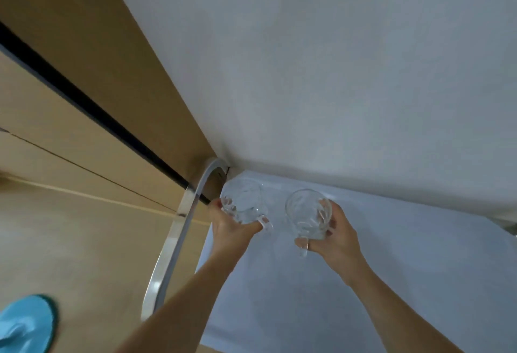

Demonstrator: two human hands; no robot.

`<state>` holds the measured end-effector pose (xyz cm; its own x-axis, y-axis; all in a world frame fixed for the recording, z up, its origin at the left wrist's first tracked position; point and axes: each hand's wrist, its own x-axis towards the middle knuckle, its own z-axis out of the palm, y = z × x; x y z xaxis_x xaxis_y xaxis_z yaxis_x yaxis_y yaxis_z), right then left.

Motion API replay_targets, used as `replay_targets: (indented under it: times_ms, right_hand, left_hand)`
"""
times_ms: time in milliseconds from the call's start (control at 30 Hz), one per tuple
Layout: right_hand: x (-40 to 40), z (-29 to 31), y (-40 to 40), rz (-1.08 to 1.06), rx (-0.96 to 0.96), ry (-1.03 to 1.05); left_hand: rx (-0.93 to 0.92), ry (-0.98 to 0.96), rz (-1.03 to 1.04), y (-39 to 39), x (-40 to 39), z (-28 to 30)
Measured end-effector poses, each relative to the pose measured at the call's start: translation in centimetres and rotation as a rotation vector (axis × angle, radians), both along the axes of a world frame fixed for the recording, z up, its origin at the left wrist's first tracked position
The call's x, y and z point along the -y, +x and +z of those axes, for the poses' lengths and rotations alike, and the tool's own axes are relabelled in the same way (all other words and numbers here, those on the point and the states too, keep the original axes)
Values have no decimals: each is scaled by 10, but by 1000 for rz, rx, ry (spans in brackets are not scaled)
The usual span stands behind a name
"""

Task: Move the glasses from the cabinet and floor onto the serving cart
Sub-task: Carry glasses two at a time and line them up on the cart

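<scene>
Each of my hands holds a clear cut-glass mug with a handle over the serving cart's white top (349,282). My left hand (229,226) grips the left mug (244,201) near the cart's far left corner, fingers curled round its side. My right hand (333,238) grips the right mug (307,212) a short way to the right, one finger through its handle. Whether the mugs' bases touch the cart top, I cannot tell. The two mugs are apart.
A curved chrome cart handle (179,235) runs along the cart's left edge. A white wall (335,73) rises right behind the cart. Wooden cabinet fronts (70,87) stand to the left. Beige floor (84,254) lies below, with a blue slipper (28,324) at bottom left.
</scene>
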<state>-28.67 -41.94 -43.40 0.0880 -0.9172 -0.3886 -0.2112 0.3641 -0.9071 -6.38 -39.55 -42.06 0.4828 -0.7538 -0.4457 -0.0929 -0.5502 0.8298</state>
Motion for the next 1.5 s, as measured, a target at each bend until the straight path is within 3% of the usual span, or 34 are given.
replay_targets:
  times_ms: [233,700,900,1033,1167,1500]
  right_hand:
    - [32,-14,5,89,-39,-65]
    - [53,-18,16,225,-102,-58]
    - [42,-10,16,132,-199,-3]
    - [12,17,8,2,-328,-13]
    - [-35,69,8,-82,-416,-74]
    - [-174,175,-13,-265,-722,-242]
  left_hand:
    - [148,-71,-148,2,29,-16]
    - [151,8,-210,20,35,-18]
    - [340,-29,-308,20,26,7]
    - [553,-124,-517,25,7,31]
    - [625,-230,-698,26,-10,72]
    - [611,-518,-1069,-40,-57,171]
